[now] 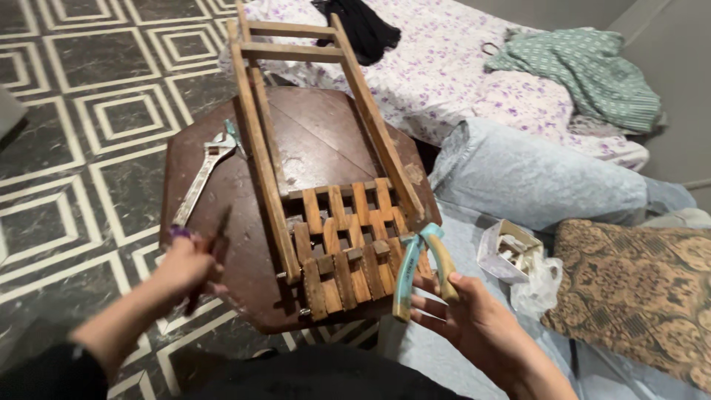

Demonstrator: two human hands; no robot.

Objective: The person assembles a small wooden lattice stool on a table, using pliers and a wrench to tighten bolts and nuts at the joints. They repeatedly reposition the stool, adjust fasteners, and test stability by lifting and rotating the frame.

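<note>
Beside the knee, a small white box (509, 252) holds pale bits. Right hand (474, 318) fingers grip teal-handled pliers (422, 268) at the worn slatted wooden frame (333, 222); left hand (189, 265) fingers clutch a dark tool (211, 255).

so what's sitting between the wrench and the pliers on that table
In the head view, the slatted wooden frame lies on the brown table between the wrench and the pliers held in the right hand.

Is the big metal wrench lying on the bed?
No, the wrench lies on the dark wooden table, left of the wooden slatted frame, while the bed behind holds only cloths.
</note>
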